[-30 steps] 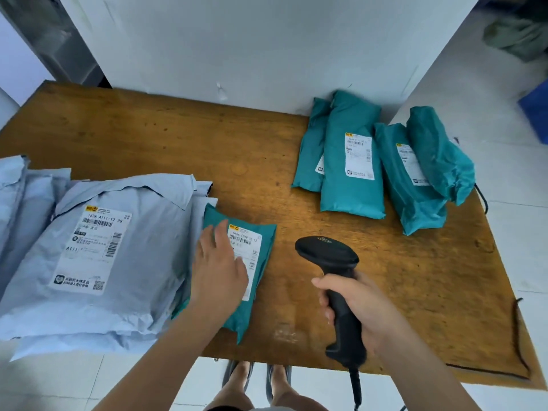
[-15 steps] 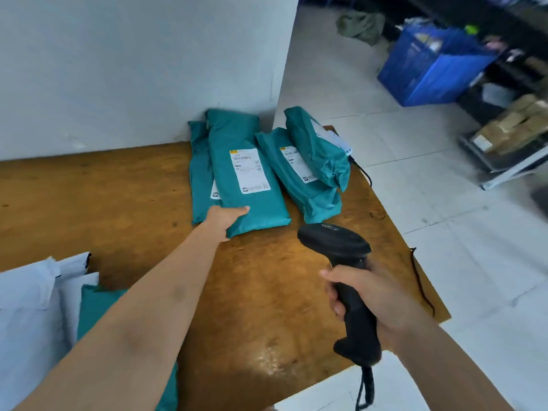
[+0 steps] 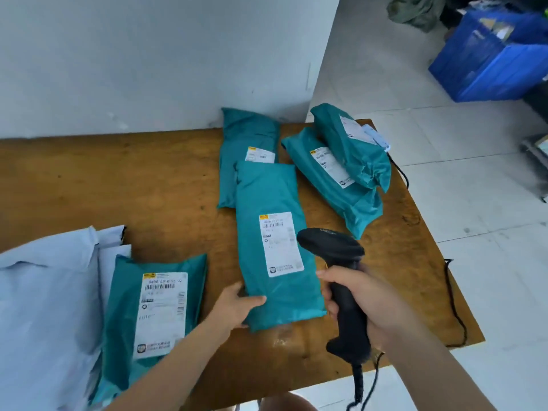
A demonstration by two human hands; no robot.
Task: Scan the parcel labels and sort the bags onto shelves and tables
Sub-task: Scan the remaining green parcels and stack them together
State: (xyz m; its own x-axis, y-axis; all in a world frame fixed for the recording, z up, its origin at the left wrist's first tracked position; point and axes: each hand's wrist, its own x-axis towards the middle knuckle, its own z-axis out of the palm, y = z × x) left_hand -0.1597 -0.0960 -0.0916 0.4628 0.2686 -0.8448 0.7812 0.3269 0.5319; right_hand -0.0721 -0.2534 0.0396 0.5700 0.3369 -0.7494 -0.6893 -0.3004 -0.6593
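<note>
A long teal parcel bag (image 3: pixel 275 200) lies label up in the middle of the wooden table (image 3: pixel 118 188). My left hand (image 3: pixel 237 307) grips its near left corner. My right hand (image 3: pixel 364 304) holds a black barcode scanner (image 3: pixel 341 280), whose head hangs over the bag's right edge beside the white label (image 3: pixel 280 244). Another teal bag (image 3: pixel 154 315) with a label rests at the near left. Behind are a third teal bag (image 3: pixel 246 143) and two stacked teal bags (image 3: pixel 341 167).
Pale blue-grey mailers (image 3: pixel 44 307) pile up at the left edge. A white wall (image 3: pixel 148 54) backs the table. A blue crate (image 3: pixel 492 57) stands on the tiled floor at the far right. The scanner's black cable (image 3: pixel 453 304) runs along the table's right edge.
My left hand has dragged the long teal bag from the back group toward me. The view has swung back left, and the near-left bag's label shows again.
</note>
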